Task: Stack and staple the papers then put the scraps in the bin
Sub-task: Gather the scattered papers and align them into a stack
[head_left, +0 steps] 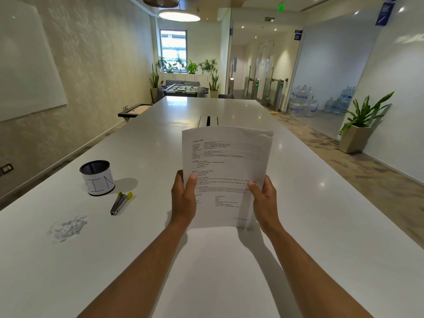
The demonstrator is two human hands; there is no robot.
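Both grips closed on the white printed paper sheets (226,173), left hand (183,198) and right hand (263,200) pinching the lower edges, stack upright above the white tabletop (321,226). Stacking step, I judge; next, square the edges and reach left for the grey stapler with yellow tips (120,203), lying between the black mesh cup labelled BIN (97,177) and the heap of white paper scraps (67,228).

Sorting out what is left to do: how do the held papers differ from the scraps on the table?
The papers are whole printed sheets, held upright by the left hand and right hand; the scraps are small torn bits, lying loose on the table, untouched. Both are white paper.
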